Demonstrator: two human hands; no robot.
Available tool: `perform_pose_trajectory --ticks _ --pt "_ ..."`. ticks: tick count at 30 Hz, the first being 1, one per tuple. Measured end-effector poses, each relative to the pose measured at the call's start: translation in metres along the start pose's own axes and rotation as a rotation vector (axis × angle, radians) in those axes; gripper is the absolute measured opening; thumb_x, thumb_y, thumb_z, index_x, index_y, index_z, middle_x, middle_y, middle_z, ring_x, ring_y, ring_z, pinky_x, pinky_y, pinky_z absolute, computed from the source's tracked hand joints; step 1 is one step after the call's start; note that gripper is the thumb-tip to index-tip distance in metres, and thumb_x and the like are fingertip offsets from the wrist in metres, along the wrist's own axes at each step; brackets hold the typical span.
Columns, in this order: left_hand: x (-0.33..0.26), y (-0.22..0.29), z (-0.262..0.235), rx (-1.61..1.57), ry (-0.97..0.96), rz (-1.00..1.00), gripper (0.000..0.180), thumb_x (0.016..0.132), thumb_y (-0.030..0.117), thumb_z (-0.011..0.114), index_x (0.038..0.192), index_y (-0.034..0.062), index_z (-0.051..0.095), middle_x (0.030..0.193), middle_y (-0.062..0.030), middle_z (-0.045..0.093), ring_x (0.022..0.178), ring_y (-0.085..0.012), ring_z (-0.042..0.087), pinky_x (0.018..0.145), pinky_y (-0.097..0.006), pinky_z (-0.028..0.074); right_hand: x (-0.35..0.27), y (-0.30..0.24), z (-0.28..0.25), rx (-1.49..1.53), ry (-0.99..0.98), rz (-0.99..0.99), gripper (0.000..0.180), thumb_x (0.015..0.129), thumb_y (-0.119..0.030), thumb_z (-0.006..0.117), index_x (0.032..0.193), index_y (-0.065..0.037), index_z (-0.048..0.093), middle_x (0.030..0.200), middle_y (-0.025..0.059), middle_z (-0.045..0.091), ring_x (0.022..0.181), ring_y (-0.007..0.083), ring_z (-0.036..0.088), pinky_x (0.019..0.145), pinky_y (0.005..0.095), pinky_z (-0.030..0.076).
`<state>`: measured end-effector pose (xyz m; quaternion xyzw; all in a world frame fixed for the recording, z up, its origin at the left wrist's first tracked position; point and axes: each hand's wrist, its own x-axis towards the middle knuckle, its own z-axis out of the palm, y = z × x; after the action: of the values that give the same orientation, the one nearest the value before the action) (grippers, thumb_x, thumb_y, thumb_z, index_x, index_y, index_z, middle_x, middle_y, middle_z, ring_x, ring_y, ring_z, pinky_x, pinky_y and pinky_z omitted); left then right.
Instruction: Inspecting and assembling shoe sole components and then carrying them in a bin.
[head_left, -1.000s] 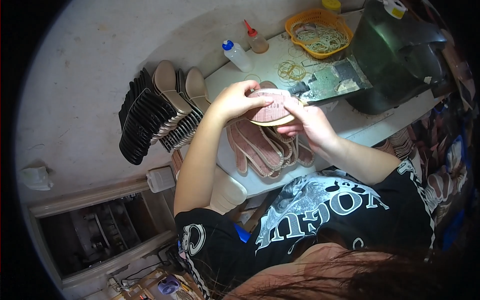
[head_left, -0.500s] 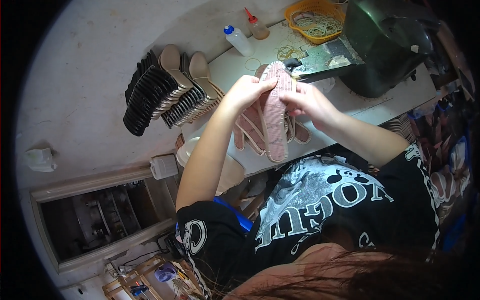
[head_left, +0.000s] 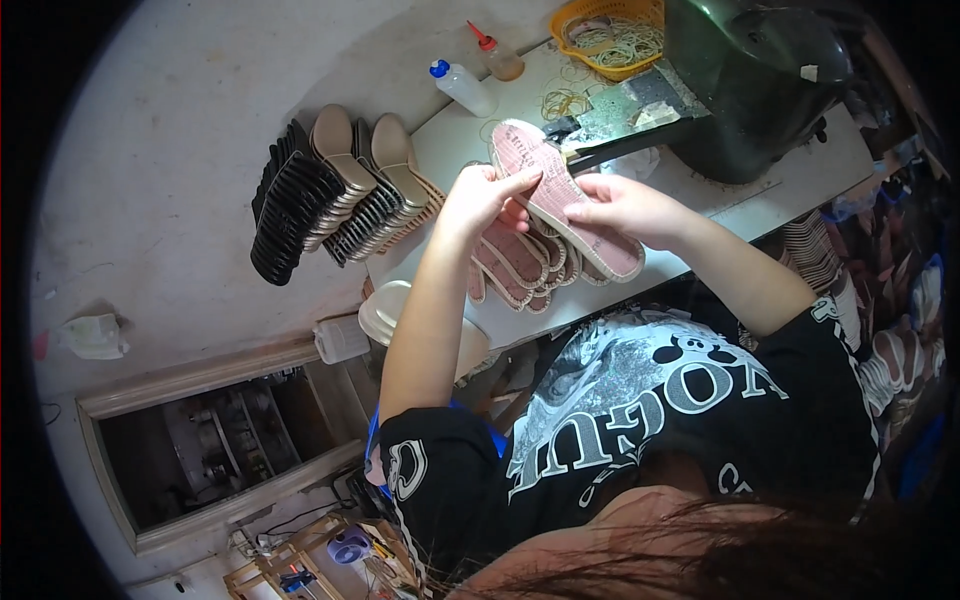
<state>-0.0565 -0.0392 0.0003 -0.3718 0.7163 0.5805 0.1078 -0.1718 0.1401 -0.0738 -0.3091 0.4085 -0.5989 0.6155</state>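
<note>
Both hands grip one pinkish shoe insole (head_left: 555, 185) with a pale stitched edge, held slantwise above the table beside the machine's tip. My left hand (head_left: 480, 205) has its thumb on the insole's left edge, with the fingers curled beneath. On the other side my right hand (head_left: 635, 212) pinches the insole, thumb on top and fingers behind it. Below them a loose pile of similar insoles (head_left: 510, 265) lies on the table, partly covered by the held one. A dark green machine (head_left: 640, 108) reaches its arm close to the insole's upper part.
White table (head_left: 720, 205) carries a yellow basket (head_left: 610, 65) of bands, a blue-capped bottle (head_left: 465, 88) and a red-tipped bottle (head_left: 500, 58). Stacked black and beige insoles (head_left: 335, 190) stand to the left. More shoe parts (head_left: 890, 360) hang or lie at the right.
The held insole has turned from nearly upright to slanting, its lower end swinging right. My right hand has shifted down along it, and the view has moved slightly.
</note>
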Motion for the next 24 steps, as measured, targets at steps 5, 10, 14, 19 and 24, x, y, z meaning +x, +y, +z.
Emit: perform_pose_trajectory --ticks 5,10,14,19,24 --pt "0.006 -0.002 -0.001 0.035 0.227 0.141 0.041 0.076 0.037 0.077 0.065 0.0007 0.06 0.05 -0.0058 0.054 0.037 -0.0123 0.049 0.037 -0.025 0.038 -0.047 -0.008 -0.003 0.038 -0.015 0.197 0.032 0.095 -0.024 0.054 0.116 0.0 0.048 0.087 0.0123 0.066 0.067 0.0155 0.067 0.056 0.023 0.053" --pt "0.023 0.004 -0.01 0.021 0.229 0.121 0.043 0.075 0.037 0.077 0.06 0.0021 0.057 0.048 -0.0039 0.051 0.036 -0.0111 0.046 0.036 -0.026 0.035 -0.054 -0.002 0.0 0.091 0.112 0.073 0.03 0.097 -0.03 0.05 0.102 -0.001 0.055 0.074 0.0099 0.065 0.056 0.0122 0.064 0.048 0.0199 0.048" --pt "0.042 0.005 -0.021 -0.002 0.252 0.161 0.044 0.076 0.039 0.077 0.062 0.0041 0.054 0.049 -0.0022 0.05 0.036 -0.0096 0.045 0.036 -0.024 0.035 -0.033 -0.002 0.004 0.08 0.075 0.07 0.03 0.098 -0.031 0.049 0.098 -0.001 0.056 0.069 0.0079 0.064 0.052 0.011 0.062 0.047 0.0196 0.047" --pt "0.051 -0.014 -0.024 -0.256 0.246 0.303 0.042 0.089 0.043 0.062 0.072 0.0054 0.054 0.055 -0.0026 0.054 0.039 -0.0102 0.047 0.038 -0.025 0.041 -0.011 -0.003 0.025 0.005 0.107 -0.001 0.026 0.097 -0.031 0.05 0.096 -0.005 0.054 0.06 0.0008 0.056 0.043 0.0041 0.047 0.04 0.0173 0.035" --pt "-0.012 -0.078 -0.028 -0.618 0.64 0.464 0.045 0.101 0.04 0.037 0.094 0.0002 0.057 0.066 -0.0092 0.063 0.054 -0.018 0.062 0.049 -0.027 0.051 -0.012 0.0 0.061 0.023 0.084 -0.018 0.025 0.097 -0.03 0.051 0.099 -0.006 0.055 0.058 -0.004 0.051 0.043 0.0012 0.041 0.039 0.0169 0.029"
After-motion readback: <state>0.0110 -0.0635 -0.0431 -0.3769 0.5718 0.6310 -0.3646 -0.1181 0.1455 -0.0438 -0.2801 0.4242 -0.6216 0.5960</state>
